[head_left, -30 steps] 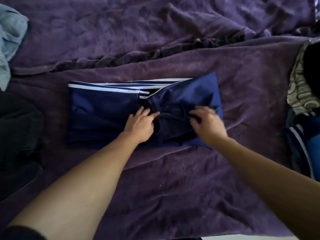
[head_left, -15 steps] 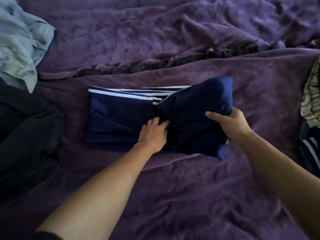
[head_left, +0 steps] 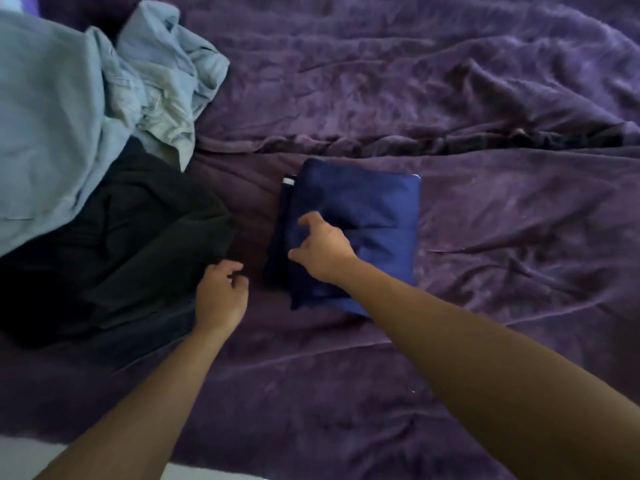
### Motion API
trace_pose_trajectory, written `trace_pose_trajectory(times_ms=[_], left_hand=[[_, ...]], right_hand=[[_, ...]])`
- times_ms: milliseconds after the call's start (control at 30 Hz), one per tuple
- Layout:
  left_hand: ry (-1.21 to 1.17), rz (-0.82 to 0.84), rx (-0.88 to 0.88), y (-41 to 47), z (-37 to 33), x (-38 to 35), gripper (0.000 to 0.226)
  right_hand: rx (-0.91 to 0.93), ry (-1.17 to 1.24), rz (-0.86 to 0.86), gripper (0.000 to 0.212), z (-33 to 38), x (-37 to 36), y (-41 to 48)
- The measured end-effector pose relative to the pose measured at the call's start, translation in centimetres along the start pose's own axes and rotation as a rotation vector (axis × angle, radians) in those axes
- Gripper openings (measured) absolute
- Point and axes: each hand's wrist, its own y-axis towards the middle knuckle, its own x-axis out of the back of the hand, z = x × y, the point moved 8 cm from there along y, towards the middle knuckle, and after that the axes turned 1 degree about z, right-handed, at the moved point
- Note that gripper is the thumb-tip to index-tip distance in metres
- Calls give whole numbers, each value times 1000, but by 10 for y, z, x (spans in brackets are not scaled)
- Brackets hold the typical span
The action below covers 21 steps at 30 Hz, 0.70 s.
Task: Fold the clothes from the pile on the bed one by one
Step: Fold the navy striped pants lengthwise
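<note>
Since the earlier frame the pants [head_left: 374,216] have been doubled into a compact block, and the left hand [head_left: 220,296] has come off them. The pants lie under the right hand [head_left: 325,251], which rests on their near left part with its fingers relaxed, gripping nothing. The left hand sits on the bed [head_left: 485,98] beside it, loosely curled and apparently empty. This piece looks finished. The black garment [head_left: 121,244] just left of the left hand and the pale blue clothes [head_left: 69,116] beyond it are still unfolded.
</note>
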Motion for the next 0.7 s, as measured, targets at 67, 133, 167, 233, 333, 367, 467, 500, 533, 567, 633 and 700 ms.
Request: trace_pose_trajectory(times_ms=[67, 133, 167, 233, 333, 367, 467, 500, 533, 567, 633, 700], left_hand=[[-32, -22, 9, 9, 5, 6, 27], [-58, -45, -35, 15, -6, 5, 29], [-52, -54, -93, 16, -19, 2, 30], [8, -44, -245, 17, -52, -13, 36], [12, 50, -203, 30, -71, -46, 57], [-42, 85, -104, 39, -67, -55, 66], [-111, 113, -27, 61, -62, -73, 82], [-102, 98, -75, 65, -65, -75, 83], [-97, 78, -126, 67, -68, -74, 84], [-89, 61, -174, 69, -71, -74, 84], [-32, 22, -275, 69, -75, -74, 81], [22, -10, -378, 67, -78, -74, 76]], right_hand=[[36, 103, -89, 38, -5, -1, -1], [47, 106, -369, 27, -30, 27, -16], [28, 56, -487, 27, -47, 41, -26], [-38, -121, -616, 37, -83, 63, -43], [-223, -206, -557, 60, -134, 74, -42], [-292, -139, -531, 66, -146, 73, -36], [-319, -31, -500, 78, -148, 52, -10], [-322, -62, -488, 80, -142, 40, -4], [-332, -120, -470, 81, -136, 25, 1], [-339, -194, -446, 82, -130, 10, 5], [-330, -354, -385, 81, -122, -14, 12], [-314, -419, -325, 81, -122, -19, 19]])
